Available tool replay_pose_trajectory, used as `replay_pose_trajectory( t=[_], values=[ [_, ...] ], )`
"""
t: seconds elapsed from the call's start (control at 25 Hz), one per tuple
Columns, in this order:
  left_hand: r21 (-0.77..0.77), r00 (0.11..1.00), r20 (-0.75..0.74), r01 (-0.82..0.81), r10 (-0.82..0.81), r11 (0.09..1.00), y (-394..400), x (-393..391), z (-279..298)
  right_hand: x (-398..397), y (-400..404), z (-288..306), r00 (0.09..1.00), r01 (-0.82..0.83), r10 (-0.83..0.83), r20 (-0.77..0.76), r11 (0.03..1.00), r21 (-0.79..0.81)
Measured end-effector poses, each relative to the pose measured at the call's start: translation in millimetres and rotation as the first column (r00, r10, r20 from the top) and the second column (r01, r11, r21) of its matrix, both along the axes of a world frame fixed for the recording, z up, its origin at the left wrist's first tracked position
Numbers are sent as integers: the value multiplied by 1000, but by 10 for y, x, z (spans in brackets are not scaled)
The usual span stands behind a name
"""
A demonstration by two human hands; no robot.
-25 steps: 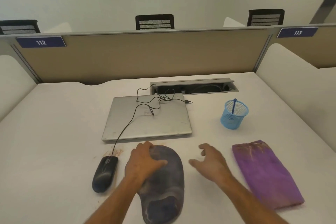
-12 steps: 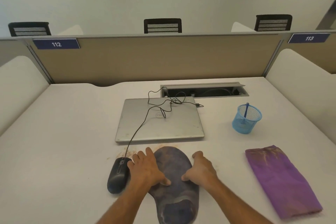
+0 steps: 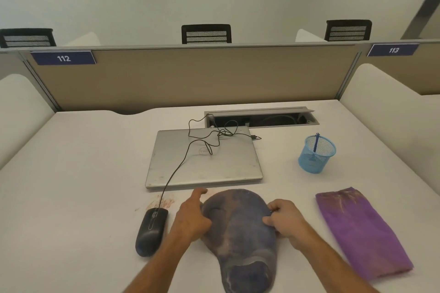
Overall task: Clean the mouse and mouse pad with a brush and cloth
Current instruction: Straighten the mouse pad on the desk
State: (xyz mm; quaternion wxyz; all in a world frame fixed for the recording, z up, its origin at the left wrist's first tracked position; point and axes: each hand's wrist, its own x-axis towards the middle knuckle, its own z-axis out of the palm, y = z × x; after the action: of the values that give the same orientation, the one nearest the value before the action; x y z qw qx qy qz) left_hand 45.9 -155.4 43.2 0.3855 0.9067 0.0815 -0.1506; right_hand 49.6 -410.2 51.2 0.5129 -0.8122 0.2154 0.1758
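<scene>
A dusty dark blue mouse pad (image 3: pixel 239 233) with a wrist rest lies at the desk's front edge. My left hand (image 3: pixel 194 217) grips its left edge, thumb on top. My right hand (image 3: pixel 284 219) pinches its right edge. A black wired mouse (image 3: pixel 151 231) sits just left of my left hand, its cable running up over the laptop. A folded purple cloth (image 3: pixel 362 231) lies to the right of the pad. A blue brush (image 3: pixel 316 144) stands in a blue mesh cup (image 3: pixel 316 157) at the back right.
A shut silver laptop (image 3: pixel 204 157) lies just behind the pad. An open cable tray (image 3: pixel 259 118) is set into the white desk (image 3: pixel 78 173) behind it. Reddish dust smears (image 3: pixel 163 202) mark the desk above the mouse. Beige partitions enclose the desk.
My right hand came in from the right and took the pad's right edge. My left hand shifted from the pad's top to its left edge. The camera view tilted up slightly.
</scene>
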Motion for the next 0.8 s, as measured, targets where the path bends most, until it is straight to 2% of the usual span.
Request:
replay_pose_trajectory(
  t=[0.16, 0.56, 0.72, 0.8],
  values=[
    [-144, 995, 70, -62, 72, 988, -375, 67, 24, 70, -493, -27, 993, 122, -122, -8, 993, -5],
    [-110, 996, 91, 19, -9, 994, -991, 203, -146, 187, -960, 10, 998, 69, -67, 19, 933, -354],
    [-65, 996, 80, 32, -27, 997, -1054, 225, -228, 196, -958, 59, 1000, -10, 19, 12, 860, -510],
    [-17, 996, 81, 50, -48, 999, -1067, 236, -257, 179, -909, 137, 995, -100, 88, -51, 759, -644]
  ],
)
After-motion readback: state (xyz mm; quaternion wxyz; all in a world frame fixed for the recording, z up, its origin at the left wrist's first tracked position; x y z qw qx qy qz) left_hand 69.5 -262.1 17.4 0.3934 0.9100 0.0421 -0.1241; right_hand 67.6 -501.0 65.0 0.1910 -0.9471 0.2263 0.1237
